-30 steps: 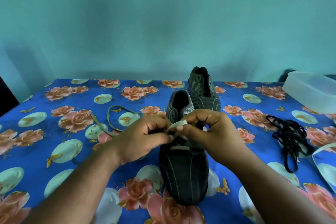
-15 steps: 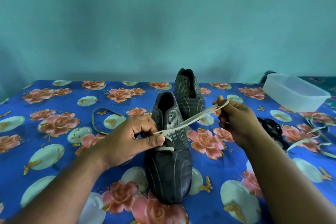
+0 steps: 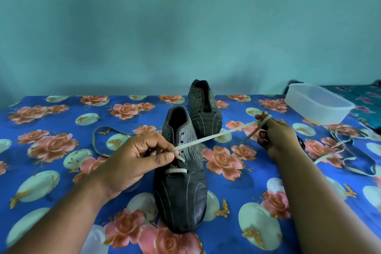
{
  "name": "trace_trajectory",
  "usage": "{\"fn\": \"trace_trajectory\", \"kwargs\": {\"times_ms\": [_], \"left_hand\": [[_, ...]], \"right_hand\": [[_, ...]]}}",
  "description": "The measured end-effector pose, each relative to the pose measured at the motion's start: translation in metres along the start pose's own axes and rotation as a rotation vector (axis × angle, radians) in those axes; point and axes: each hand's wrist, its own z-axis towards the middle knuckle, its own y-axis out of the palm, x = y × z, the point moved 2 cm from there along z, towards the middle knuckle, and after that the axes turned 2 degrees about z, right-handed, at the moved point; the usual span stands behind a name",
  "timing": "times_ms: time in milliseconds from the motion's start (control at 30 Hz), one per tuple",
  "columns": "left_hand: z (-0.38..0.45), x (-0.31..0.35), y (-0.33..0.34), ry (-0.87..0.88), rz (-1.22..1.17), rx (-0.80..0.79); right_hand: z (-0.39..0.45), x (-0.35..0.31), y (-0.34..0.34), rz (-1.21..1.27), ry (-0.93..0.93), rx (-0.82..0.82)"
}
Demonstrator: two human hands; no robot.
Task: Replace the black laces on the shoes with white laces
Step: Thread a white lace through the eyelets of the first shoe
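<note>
Blue cloth [image 3: 61,202] printed with pink roses and pale ovals covers the table, and a teal wall rises behind it. Nearest the camera, the front dark shoe [image 3: 181,187] stands toe toward the person, with one white bar of lace already across its lowest eyelets. The left hand [image 3: 132,161] rests at the shoe's left side, thumb and forefinger pinching the white lace [image 3: 214,135] right at the eyelet row. From those fingertips the lace runs taut, up and to the right, to the right hand [image 3: 278,138], whose fingers are curled around it, the lace looping over the topmost finger. Beyond the left hand's knuckles the other end of the lace trails in a loop on the cloth. Just past the right hand's wrist a bit of the black laces [image 3: 301,142] peeks out, and a second white lace [image 3: 350,150] lies loose further right. Behind the fingers stands the second shoe [image 3: 204,113], unlaced. Farthest right sits a clear plastic box [image 3: 317,103].
</note>
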Motion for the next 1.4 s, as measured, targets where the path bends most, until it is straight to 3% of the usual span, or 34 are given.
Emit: {"fn": "trace_trajectory", "kwargs": {"times_ms": [667,733,833,933,1033,1167,1400], "left_hand": [[-0.009,-0.005,-0.023,-0.25,-0.184,-0.06],[-0.008,-0.003,-0.023,-0.279,-0.201,-0.014],[-0.002,0.0,-0.018,-0.264,-0.164,0.136],[0.002,0.007,-0.011,-0.115,-0.013,0.22],[0.004,0.016,0.002,0.017,0.113,0.242],[0.005,0.03,0.018,0.064,0.136,0.198],[0.004,0.028,0.022,0.04,0.095,0.241]], "right_hand": [[0.012,-0.015,-0.022,0.186,-0.037,0.232],[0.0,-0.02,-0.008,0.261,-0.034,0.123],[-0.038,-0.029,0.025,0.346,-0.026,-0.214],[-0.088,-0.027,0.063,0.208,-0.077,-0.516],[-0.127,-0.016,0.088,0.129,-0.11,-0.701],[-0.15,-0.006,0.102,0.027,-0.187,-0.785],[-0.151,0.0,0.105,-0.015,-0.217,-0.723]]}}
